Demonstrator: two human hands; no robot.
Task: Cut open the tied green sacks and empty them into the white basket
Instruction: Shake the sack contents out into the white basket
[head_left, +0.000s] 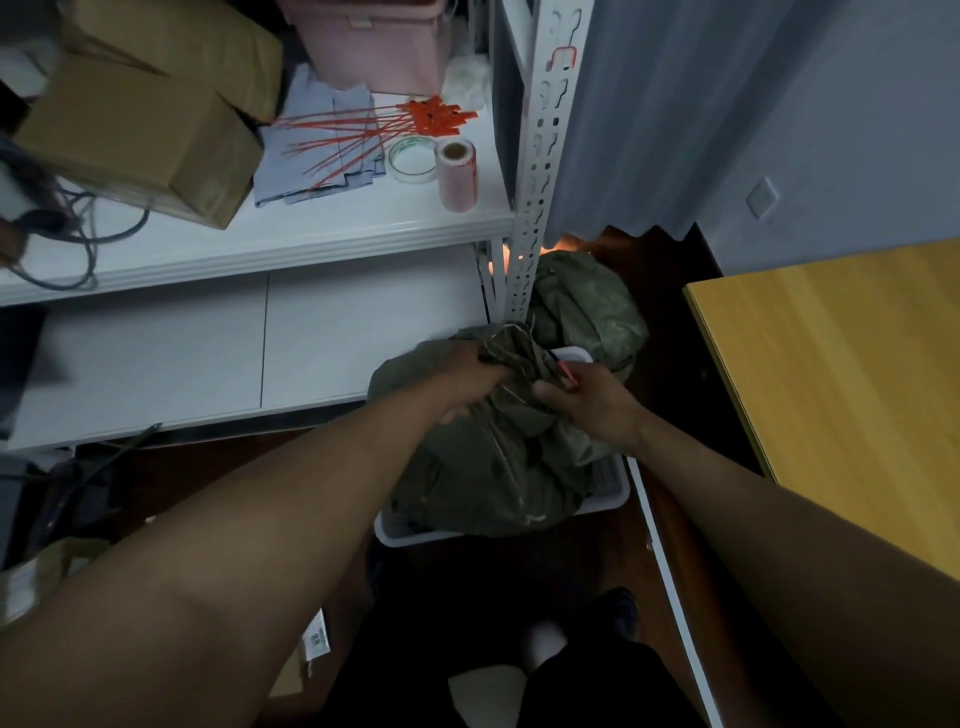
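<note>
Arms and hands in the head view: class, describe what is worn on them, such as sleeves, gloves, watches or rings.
Both forearms are bare up to the picture's edge, with no sleeves showing. The left hand and right hand wear no gloves. No watch or band shows at either wrist. Rings cannot be ruled out, since the fingers are partly hidden and the light is dim.

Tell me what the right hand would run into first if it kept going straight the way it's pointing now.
Most likely the gathered neck of the green sack, directly ahead of the right hand, where the left hand grips it. The right hand points up and left with something red pinched in its fingers. Depth is unclear, but they look nearly touching.
</note>
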